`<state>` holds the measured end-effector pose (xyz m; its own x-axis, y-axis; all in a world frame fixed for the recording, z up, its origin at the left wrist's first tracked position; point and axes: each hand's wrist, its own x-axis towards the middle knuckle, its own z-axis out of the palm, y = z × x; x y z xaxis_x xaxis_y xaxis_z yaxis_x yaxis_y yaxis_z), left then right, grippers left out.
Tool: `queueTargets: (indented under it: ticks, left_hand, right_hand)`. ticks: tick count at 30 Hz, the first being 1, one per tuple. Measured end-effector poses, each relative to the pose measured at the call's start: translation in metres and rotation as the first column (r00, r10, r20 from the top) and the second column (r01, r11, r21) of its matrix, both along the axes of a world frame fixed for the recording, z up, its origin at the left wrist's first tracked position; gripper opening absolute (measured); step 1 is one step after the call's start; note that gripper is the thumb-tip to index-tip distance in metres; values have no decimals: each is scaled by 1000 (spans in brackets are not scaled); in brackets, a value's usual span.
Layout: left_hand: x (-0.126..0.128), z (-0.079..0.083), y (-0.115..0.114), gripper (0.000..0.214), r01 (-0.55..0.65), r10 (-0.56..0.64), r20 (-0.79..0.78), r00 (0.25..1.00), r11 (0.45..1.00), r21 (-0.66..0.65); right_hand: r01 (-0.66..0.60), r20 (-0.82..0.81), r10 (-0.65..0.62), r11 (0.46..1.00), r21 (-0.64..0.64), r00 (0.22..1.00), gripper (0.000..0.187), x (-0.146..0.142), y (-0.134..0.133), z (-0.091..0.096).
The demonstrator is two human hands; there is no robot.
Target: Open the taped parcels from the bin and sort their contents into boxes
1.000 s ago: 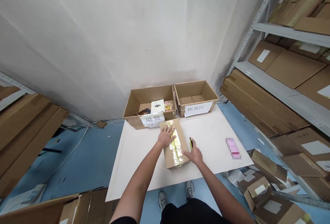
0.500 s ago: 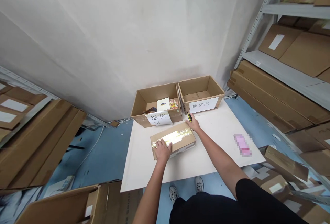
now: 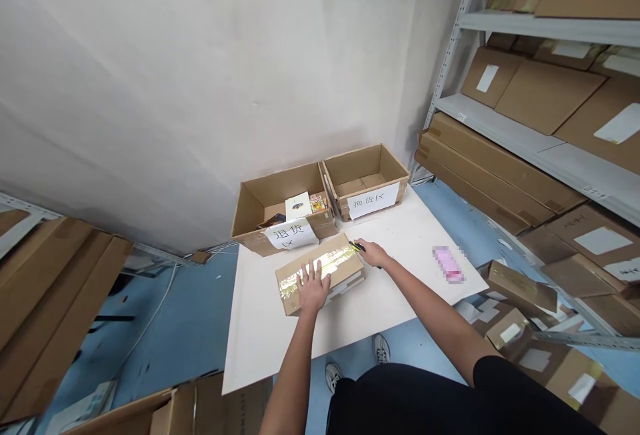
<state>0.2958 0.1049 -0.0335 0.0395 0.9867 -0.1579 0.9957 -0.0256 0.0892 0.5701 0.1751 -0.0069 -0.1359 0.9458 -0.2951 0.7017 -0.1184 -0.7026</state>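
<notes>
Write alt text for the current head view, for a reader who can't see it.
A person's left hand rests on a taped cardboard box on a white table; the right hand holds a yellow-and-black tool at the box's right end. Behind are an open left carton containing a white package and an open right carton.

Carton (image 3: 338,259) on tabletop (image 3: 400,238) before me; two bins (image 3: 327,223) behind it; my cutter (image 3: 358,246) at its right end; shelving (image 3: 570,156) farther right.

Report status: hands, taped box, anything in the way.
Left hand on taped box. Right hand holding yellow-black tool at box's end. Open carton close behind.
</notes>
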Motion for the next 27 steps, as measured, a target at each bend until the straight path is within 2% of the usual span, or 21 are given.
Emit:
queueTargets:
  ticks: [3, 6, 13, 16, 19, 21, 24, 27]
  left_hand:
    - [1, 1, 2, 73, -12, 12, 18, 1000, 1000, -14]
    - [2, 0, 3, 73, -34, 35, 38, 999, 999, -26]
    - [6, 3, -1, 71, -43, 43, 52, 998, 999, -8]
    - [-2, 10, 4, 69, -7, 6, 57, 998, 1000, 22]
    - [-23, 20, 19, 64, 42, -45, 97, 994, 998, 37]
    - [-39, 25, 28, 67, 33, -36, 105, 994, 999, 30]
    - [-52, 27, 34, 76, -9, 11, 64, 998, 1000, -29]
    - [-48, 27, 31, 81, -74, 75, 1, 997, 995, -65]
  right_hand:
    - [-33, 208, 30, 999, 10, 978, 66, -15, -7, 8]
    - [-71, 297, 79, 997, -38, 952, 61, -21, -20, 15]
    - [-43, 271, 72, 993, -113, 960, 50, 3, -50, 23]
    - [86, 213, -83, 996, -5, 973, 49, 4, -63, 18]
    - [267, 167, -274, 962, 61, 947, 59, -17, -73, 6]
    - [311, 154, -312, 950, 36, 937, 73, -37, -75, -5]
    - [377, 104, -370, 925, -53, 923, 98, -57, -69, -22]
    - [435, 8, -442, 879, -192, 897, 116, -54, -48, -33]
